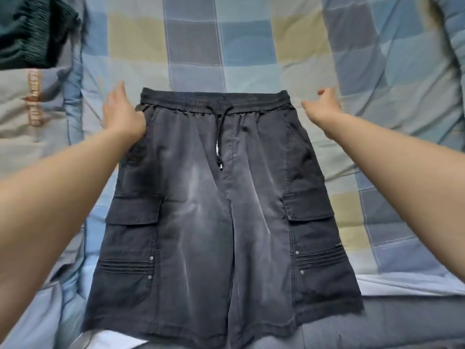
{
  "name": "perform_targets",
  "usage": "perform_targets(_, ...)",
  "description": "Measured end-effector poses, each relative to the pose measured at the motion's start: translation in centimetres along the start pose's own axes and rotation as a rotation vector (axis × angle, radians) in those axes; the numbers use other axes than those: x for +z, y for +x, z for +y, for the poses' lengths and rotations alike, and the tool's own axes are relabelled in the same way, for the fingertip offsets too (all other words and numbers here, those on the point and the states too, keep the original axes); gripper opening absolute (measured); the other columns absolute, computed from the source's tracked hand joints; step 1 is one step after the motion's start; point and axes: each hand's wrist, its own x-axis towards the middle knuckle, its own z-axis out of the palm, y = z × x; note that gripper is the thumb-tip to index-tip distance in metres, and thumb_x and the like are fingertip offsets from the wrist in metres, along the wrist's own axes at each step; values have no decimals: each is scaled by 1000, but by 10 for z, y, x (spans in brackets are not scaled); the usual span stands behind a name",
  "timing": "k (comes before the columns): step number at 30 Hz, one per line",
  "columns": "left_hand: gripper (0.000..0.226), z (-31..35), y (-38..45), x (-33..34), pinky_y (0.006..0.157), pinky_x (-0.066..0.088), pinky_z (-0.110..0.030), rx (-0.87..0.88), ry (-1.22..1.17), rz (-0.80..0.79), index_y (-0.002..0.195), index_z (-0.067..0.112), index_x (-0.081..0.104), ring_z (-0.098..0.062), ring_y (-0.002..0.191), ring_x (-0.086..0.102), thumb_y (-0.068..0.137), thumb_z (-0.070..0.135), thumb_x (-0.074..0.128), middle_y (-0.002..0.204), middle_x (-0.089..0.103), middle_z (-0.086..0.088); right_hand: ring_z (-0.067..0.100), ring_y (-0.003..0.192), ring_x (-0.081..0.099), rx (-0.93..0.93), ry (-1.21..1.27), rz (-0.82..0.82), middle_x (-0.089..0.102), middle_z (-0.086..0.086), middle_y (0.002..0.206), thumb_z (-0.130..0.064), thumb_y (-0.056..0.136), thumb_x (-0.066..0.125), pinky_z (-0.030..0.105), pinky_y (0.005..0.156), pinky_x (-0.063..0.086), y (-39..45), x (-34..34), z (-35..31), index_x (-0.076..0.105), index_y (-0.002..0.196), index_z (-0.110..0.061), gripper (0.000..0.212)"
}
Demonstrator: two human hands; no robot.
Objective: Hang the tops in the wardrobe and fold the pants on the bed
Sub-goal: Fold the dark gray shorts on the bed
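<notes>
1. here, a pair of dark grey cargo shorts (224,207) lies spread flat on the bed (251,46), front side up, waistband at the far end and both leg hems toward the person.
2. the bed is covered by a checked quilt (289,71) in blue, grey and pale yellow squares.
3. the shorts have an elastic waistband (214,100) with a black drawstring (219,137) hanging down the middle, and a flapped cargo pocket on each leg.
4. the left hand (120,114) reaches to the left end of the waistband, fingers straight and extended; its palm edge touches the waistband corner. this grip is apart, closing on nothing.
5. the right hand (324,104) hovers just beside the right end of the waistband, over the quilt and apart from the cloth; its fingers are loosely spread and hold nothing.
6. both forearms are bare and stretch forward along either side of the shorts.
7. a dark green ribbed garment (32,31) sits at the far left corner of the view.
8. below it lies a light grey cloth with tan lettering (32,107), the words too blurred to read.
</notes>
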Motion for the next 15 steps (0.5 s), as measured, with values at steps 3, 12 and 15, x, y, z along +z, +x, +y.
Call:
perform_targets(3,70,-23,-69,35,117,21,-50,76,161,-185,155,14,17,-36,146,19,95,21,53,161,17,-13,31,115,51,166,-47,-163,49,16,124,-35,92,54,36,91,43,-23,11,67,42,128,-4,49)
perform_targets(12,65,-93,-247,91,114,18,-61,132,455,-467,156,31,2,-30,150,-7,101,40,36,164,-9,6,31,99,59,280,-21,-219,62,8,105,-43,91,57,38,82,46,-143,8,212,54,106,-10,36)
perform_targets(15,78,-88,-279,90,116,19,-58,69,475,-487,157,22,-2,-34,149,-3,96,29,47,164,-8,0,24,101,60,302,8,-333,64,2,111,-41,90,61,36,85,47,-174,0,239,57,113,-16,34)
